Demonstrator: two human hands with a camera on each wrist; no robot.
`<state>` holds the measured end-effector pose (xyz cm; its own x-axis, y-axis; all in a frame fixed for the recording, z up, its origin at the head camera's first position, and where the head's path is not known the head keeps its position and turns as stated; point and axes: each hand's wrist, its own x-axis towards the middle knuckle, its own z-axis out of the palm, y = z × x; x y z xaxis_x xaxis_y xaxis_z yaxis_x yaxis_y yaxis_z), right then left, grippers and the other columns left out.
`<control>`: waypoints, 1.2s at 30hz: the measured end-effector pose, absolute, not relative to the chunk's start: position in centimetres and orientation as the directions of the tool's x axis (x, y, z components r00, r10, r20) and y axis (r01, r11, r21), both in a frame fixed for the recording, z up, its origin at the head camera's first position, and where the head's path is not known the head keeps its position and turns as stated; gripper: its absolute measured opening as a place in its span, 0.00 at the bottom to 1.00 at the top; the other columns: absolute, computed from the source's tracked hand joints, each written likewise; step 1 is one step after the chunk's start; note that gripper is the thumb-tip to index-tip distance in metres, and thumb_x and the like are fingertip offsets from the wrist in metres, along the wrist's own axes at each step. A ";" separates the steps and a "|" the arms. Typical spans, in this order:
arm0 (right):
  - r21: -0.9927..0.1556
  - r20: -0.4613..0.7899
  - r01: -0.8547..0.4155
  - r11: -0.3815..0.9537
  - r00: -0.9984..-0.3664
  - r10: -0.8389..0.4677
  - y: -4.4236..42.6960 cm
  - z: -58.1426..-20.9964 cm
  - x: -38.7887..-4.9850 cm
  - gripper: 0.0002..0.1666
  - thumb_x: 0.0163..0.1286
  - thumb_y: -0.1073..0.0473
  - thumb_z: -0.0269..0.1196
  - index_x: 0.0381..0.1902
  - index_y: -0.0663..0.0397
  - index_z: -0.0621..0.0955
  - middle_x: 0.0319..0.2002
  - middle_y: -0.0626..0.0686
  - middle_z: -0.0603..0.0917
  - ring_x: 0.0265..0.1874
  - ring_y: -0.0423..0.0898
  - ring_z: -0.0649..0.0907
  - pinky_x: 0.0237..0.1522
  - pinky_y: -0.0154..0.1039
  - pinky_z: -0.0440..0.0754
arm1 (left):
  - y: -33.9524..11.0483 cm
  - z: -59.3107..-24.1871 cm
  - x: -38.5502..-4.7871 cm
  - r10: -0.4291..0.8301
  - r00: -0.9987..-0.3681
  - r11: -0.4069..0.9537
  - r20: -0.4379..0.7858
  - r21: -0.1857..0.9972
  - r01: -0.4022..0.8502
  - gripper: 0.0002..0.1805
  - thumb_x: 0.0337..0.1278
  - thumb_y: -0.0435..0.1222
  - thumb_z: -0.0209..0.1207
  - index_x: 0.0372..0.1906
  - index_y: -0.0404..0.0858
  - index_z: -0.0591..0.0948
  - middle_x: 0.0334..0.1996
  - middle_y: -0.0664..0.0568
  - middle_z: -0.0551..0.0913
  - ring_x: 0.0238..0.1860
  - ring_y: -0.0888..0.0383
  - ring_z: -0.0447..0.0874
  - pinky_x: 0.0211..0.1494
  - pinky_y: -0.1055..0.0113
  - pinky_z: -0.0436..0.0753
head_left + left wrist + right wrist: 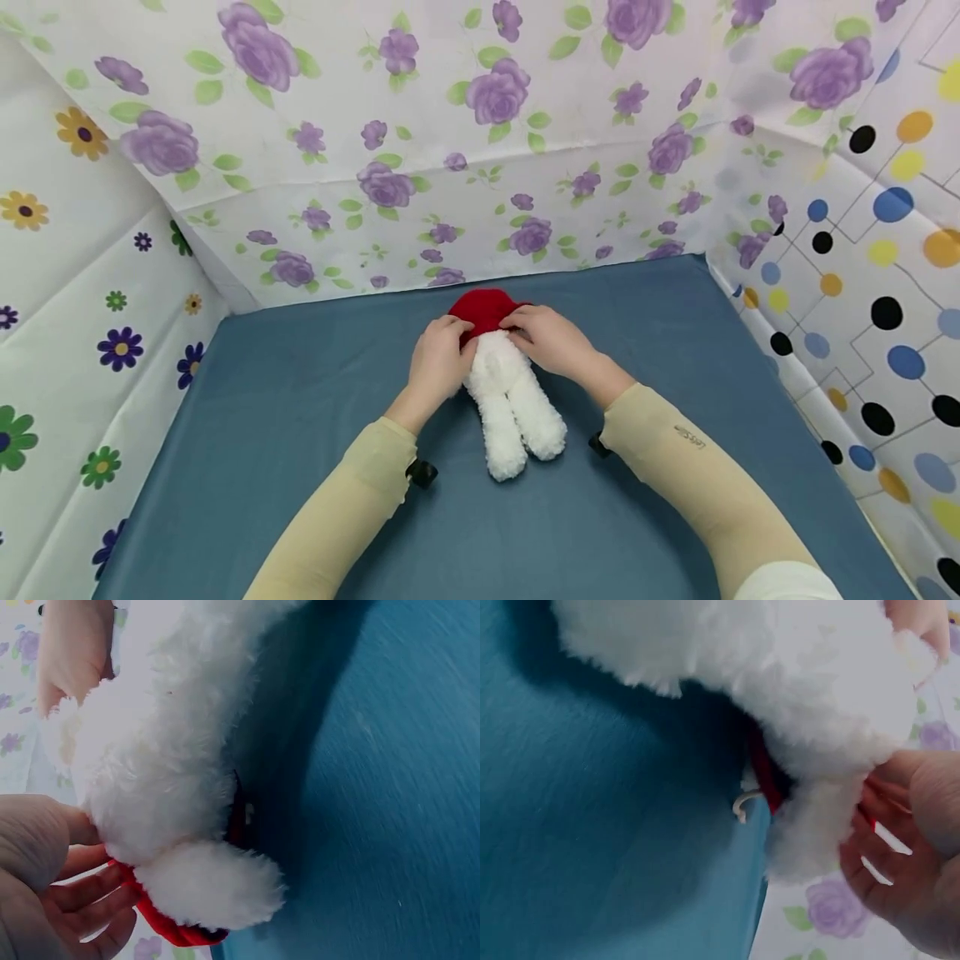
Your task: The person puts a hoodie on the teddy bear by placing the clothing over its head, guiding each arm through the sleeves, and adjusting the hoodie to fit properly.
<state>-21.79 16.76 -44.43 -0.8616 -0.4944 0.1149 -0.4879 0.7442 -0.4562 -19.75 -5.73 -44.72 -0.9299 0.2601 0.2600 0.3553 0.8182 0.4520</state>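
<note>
- The plush toy (pixel 517 408) was white
- The fabric on it (pixel 483 308) was red
- The table surface (pixel 285 467) was blue
- The white back cloth (pixel 442 142) bore purple roses
- The left cloth (pixel 82 317) had purple, green and orange daisies
- The right cloth (pixel 862 317) had black, blue, yellow and orange dots
- The sleeves (pixel 341 496) were beige

Rose-print back wall (pixel 450 142), daisy-print left wall (pixel 75 300), dotted right wall (pixel 855 275).

We've room over flat blue cloth (pixel 510 537) nearside of white fluffy plush toy (pixel 497 375); bare left hand (pixel 441 354), bare right hand (pixel 553 339) block its flanks; purple-flowered white fabric wall (pixel 480 208) beyond it.
</note>
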 end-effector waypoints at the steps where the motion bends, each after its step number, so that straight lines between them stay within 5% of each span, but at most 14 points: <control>1: -0.434 0.090 -0.488 0.757 -0.860 -0.503 16.6 -44.4 -21.8 0.20 0.82 0.56 0.63 0.67 0.56 0.84 0.65 0.57 0.84 0.64 0.56 0.82 0.67 0.52 0.79 | -5.7 -44.8 -19.8 0.277 -0.928 0.823 0.249 0.437 0.363 0.16 0.73 0.38 0.67 0.57 0.32 0.88 0.57 0.39 0.85 0.57 0.41 0.84 0.60 0.45 0.84; 13: -0.498 0.084 -0.435 0.750 -0.885 -0.458 15.6 -45.3 -21.5 0.10 0.81 0.59 0.65 0.54 0.57 0.86 0.47 0.56 0.86 0.44 0.51 0.83 0.51 0.47 0.84 | -5.5 -46.2 -19.9 0.260 -0.924 0.761 0.278 0.530 0.374 0.06 0.72 0.33 0.68 0.45 0.33 0.88 0.44 0.42 0.88 0.48 0.43 0.81 0.55 0.48 0.82; 20: -0.428 0.165 -0.487 0.761 -0.870 -0.464 14.8 -45.7 -20.8 0.08 0.84 0.58 0.61 0.51 0.54 0.84 0.53 0.54 0.83 0.51 0.55 0.79 0.57 0.50 0.80 | -6.2 -46.0 -20.3 0.237 -0.961 0.660 0.142 0.702 0.267 0.05 0.79 0.32 0.59 0.45 0.33 0.83 0.38 0.44 0.84 0.42 0.46 0.81 0.49 0.52 0.82; 27: -0.486 0.127 -0.462 0.742 -0.877 -0.463 14.5 -45.8 -20.8 0.19 0.83 0.55 0.63 0.66 0.51 0.81 0.60 0.53 0.84 0.58 0.55 0.77 0.58 0.57 0.79 | -6.7 -45.4 -20.5 0.199 -0.980 0.545 0.021 0.829 0.128 0.07 0.83 0.34 0.53 0.47 0.35 0.79 0.38 0.46 0.80 0.39 0.50 0.78 0.45 0.58 0.77; 36: -0.569 0.141 -0.434 0.698 -0.888 -0.438 14.8 -46.4 -21.0 0.14 0.86 0.57 0.56 0.61 0.55 0.82 0.57 0.55 0.86 0.56 0.56 0.78 0.58 0.53 0.80 | -6.2 -45.5 -20.0 0.333 -0.932 0.600 0.144 0.730 0.328 0.08 0.77 0.35 0.62 0.50 0.36 0.75 0.41 0.45 0.79 0.45 0.48 0.75 0.48 0.54 0.77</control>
<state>-20.98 14.81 -46.36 -0.8879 -0.4380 0.1405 -0.4344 0.6981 -0.5691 -19.95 -6.22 -45.53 -0.9318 0.3333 0.1441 0.3276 0.6004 0.7296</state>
